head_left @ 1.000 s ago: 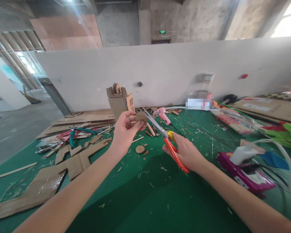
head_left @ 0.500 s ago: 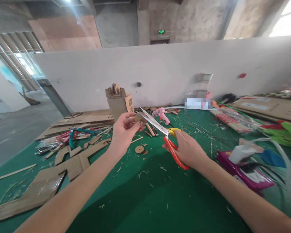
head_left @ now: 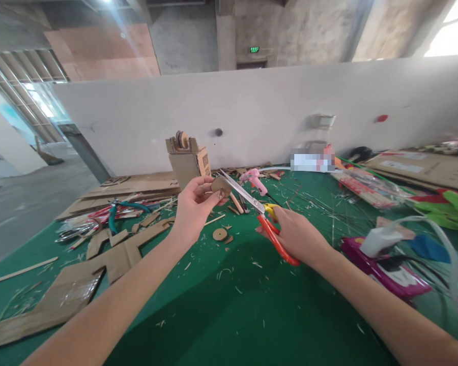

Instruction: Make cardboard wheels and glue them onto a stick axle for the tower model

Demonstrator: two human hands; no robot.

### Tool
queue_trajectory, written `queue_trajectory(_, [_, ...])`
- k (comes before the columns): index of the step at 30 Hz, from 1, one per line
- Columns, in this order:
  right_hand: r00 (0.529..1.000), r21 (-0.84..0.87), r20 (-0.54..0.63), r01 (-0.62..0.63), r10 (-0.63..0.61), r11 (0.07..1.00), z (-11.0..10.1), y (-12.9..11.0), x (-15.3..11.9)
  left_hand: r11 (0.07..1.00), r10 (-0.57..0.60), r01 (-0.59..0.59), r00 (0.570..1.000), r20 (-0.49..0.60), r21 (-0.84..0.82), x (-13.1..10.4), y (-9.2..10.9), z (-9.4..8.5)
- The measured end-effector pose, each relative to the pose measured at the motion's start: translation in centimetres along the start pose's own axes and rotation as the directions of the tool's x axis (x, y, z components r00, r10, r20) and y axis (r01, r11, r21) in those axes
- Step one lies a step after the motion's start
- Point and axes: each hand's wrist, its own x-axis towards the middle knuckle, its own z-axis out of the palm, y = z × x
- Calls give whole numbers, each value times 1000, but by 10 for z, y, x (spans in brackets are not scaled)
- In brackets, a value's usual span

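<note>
Scissors (head_left: 248, 197) have shifted most since half a second ago: the blades look closer together now, while pretty much everything else sits where it was. Nearest is the green table (head_left: 221, 315), littered with little shavings, plus a magenta power strip (head_left: 385, 277) off to the right. The right hand (head_left: 297, 231) has its fingers wrapped round the scissor handles, which are still spread a bit. Just past that, a small loose disc (head_left: 220, 234) lies flat on the table. Above it, the left hand (head_left: 193, 208) has a tight pinch on the cardboard disc (head_left: 218, 186), held up in the air right beside the blades; can't tell if they're actually touching its edge. Worth watching imo: the left thumb is super close to the steel, so a slip could nick it. And that's a small pinch, so blade pressure might twist the disc and leave a ragged edge. Further back: pink glue gun (head_left: 255, 179), cardboard tower (head_left: 183, 165), then the pale wall (head_left: 275, 112).
</note>
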Motion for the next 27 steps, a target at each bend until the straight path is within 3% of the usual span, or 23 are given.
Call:
queue_trajectory(7, [1000, -112, -1, 13, -14, 994, 0, -2, 0, 999, 8, -9, 1000, 17, 50, 0, 2, 0])
queue_trajectory(14, [999, 70, 12, -45, 44, 997, 7, -2, -1, 996, 16, -18, 1000, 18, 84, 3, -2, -4])
queue_trajectory(21, [997, 156, 33, 57, -63, 986, 4, 0, -3, 990, 33, -40, 998, 52, 133, 8, -4, -10])
queue_trajectory(27, [998, 80, 21, 57, -59, 995, 7, 1, -2, 994, -9, 2, 998, 66, 110, 10, -5, -12])
